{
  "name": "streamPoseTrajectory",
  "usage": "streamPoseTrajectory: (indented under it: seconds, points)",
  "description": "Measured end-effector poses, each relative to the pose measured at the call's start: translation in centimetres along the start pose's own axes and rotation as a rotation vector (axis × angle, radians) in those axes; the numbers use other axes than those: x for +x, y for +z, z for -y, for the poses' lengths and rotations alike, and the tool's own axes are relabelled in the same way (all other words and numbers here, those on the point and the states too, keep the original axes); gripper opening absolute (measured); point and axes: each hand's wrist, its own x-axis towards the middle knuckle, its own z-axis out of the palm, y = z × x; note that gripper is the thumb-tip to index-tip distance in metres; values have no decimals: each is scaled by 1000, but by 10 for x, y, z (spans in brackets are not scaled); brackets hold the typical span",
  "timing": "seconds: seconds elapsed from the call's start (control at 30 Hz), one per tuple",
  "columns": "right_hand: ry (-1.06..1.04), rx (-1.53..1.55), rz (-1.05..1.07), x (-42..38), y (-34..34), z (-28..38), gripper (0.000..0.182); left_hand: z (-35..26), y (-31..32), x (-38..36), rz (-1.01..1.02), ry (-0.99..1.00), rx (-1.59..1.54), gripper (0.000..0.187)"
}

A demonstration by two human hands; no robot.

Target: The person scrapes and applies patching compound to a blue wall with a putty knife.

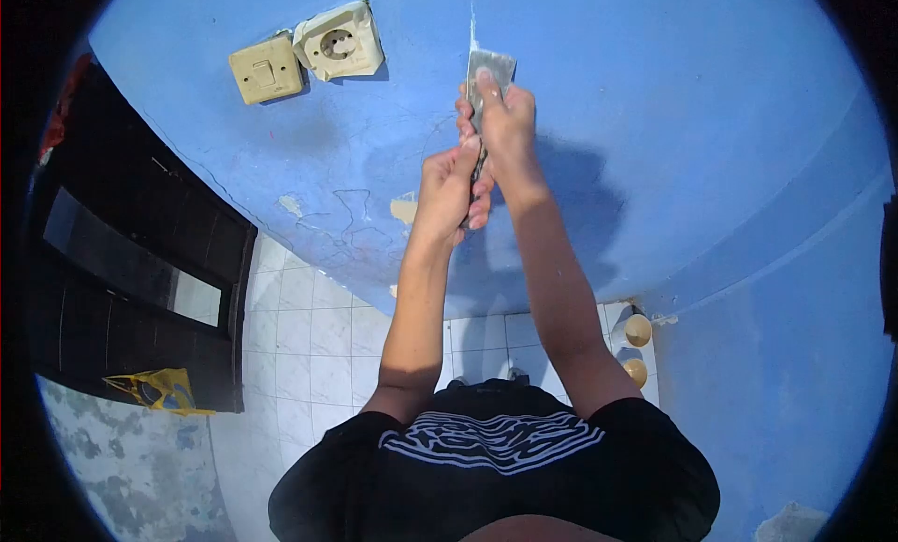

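Observation:
A putty knife with a flat grey metal blade (pixel 499 65) is pressed to the blue wall (pixel 655 102), its broad end pointing up. My right hand (pixel 510 126) is wrapped round its upper part, thumb lying on the blade. Lower down, my left hand (pixel 444 188) is closed on the handle, which the fingers mostly hide. A thin white streak of filler (pixel 473 29) runs up the wall from the blade's top left corner.
To the left are a light switch (pixel 267 71) and a loose-looking socket (pixel 339 44). Peeled paint (pixel 404 208) and cracks mark the wall. A dark door (pixel 112 289) with a yellow bag (pixel 159 390) stands left. Two containers (pixel 638 331) sit on the tiled floor (pixel 313 322).

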Motion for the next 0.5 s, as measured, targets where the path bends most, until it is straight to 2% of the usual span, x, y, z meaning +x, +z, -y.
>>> streamPoseTrajectory:
  seconds: [0.17,0.23,0.3,0.37,0.5]
  points:
    - [-14,40,37,16,9,33,34,-23,17,12,24,91,-3,42]
    - [-34,6,50,8,4,22,32,-12,10,7,36,90,22,43]
    - [35,31,19,-5,-2,0,32,5,-1,-3,0,-6,19,44]
    - [19,22,14,-6,-6,-11,32,9,-5,-6,-3,-24,-5,44]
    - [-1,30,42,0,1,10,32,-7,4,-2,12,-11,-9,42]
